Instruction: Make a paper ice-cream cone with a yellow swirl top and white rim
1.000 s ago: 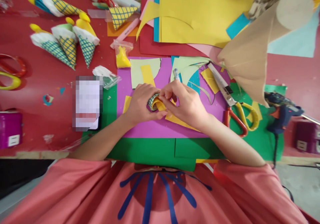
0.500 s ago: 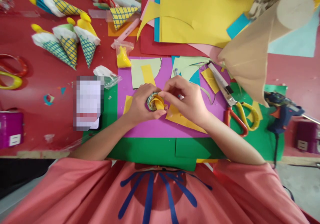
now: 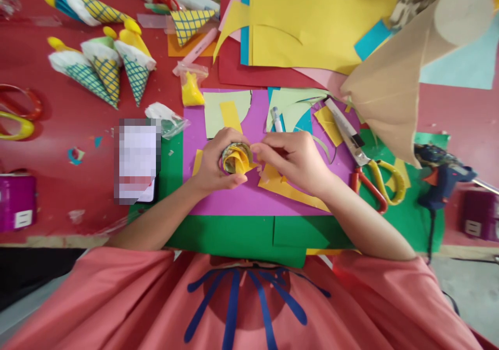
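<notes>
My left hand (image 3: 215, 161) is wrapped around a paper cone (image 3: 225, 160) whose open end faces me. Yellow paper (image 3: 238, 161) lies coiled inside the cone, with a corner sticking out past the rim on the right. My right hand (image 3: 300, 157) is closed in a pinch, its thumb and fingertip right by the cone's rim; what lies between them, if anything, I cannot make out. Beneath both hands spreads a purple sheet (image 3: 218, 202). An orange-yellow paper piece (image 3: 292, 189) rests under my right hand, and a pen (image 3: 276, 118) lies just beyond it.
Red-and-yellow-handled scissors (image 3: 376, 183) and a glue gun (image 3: 442, 181) lie on the right. A phone (image 3: 138, 163) is at the left. Several finished paper cones (image 3: 107, 74) sit at the upper left, and a stack of yellow sheets (image 3: 319, 22) at the back.
The cone has tipped toward me and shifted slightly left, showing more of the coiled yellow paper. My right hand has moved a little right and down, uncovering the pen.
</notes>
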Tool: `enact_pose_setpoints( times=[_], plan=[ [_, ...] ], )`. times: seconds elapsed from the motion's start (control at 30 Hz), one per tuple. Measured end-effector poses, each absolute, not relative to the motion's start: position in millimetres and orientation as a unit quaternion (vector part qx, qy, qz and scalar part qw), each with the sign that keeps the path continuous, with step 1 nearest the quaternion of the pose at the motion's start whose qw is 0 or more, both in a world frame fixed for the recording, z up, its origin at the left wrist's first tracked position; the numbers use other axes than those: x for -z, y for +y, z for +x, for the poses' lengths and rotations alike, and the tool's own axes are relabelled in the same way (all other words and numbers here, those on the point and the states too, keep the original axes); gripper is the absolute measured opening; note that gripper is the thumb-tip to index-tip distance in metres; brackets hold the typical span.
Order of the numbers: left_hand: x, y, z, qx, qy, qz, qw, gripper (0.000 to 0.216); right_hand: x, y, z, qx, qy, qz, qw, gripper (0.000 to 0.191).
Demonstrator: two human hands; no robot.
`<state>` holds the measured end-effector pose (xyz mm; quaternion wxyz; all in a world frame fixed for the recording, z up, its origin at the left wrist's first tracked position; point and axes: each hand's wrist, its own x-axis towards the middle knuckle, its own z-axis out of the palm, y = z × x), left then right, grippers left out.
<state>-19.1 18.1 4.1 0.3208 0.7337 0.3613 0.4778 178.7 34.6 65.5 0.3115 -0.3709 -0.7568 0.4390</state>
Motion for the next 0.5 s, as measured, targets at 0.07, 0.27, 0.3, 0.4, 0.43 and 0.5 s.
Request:
enact_pose_setpoints(
  times=[0.07,0.27,0.3,0.4,0.43,0.5],
  plan=[
    [-4.4,18.7,-18.3,-0.478,0.358,0.742,0.306,0.049,-66.4,33.6,178.6,-0.435,-0.752,-0.367,0.333,0.019],
    [-7.7,19.2,-16.8,-0.458,0.360,0.767,0.270,0.051,-66.4,31.2,177.1,-0.469,-0.734,-0.383,0.309,0.024],
    [-8.1,19.4,-16.7,-0.457,0.359,0.770,0.264,0.051,-66.1,31.2,176.9,-0.466,-0.737,-0.387,0.299,0.028],
    [-8.2,20.1,-16.4,-0.454,0.359,0.778,0.246,0.051,-65.6,31.6,176.8,-0.459,-0.744,-0.395,0.282,0.036],
    [-8.1,20.3,-16.2,-0.453,0.360,0.779,0.241,0.051,-65.7,31.8,176.9,-0.459,-0.745,-0.396,0.279,0.036],
    [-7.9,20.4,-15.6,-0.456,0.357,0.781,0.234,0.051,-66.0,32.1,176.9,-0.460,-0.744,-0.399,0.275,0.035]
  ],
)
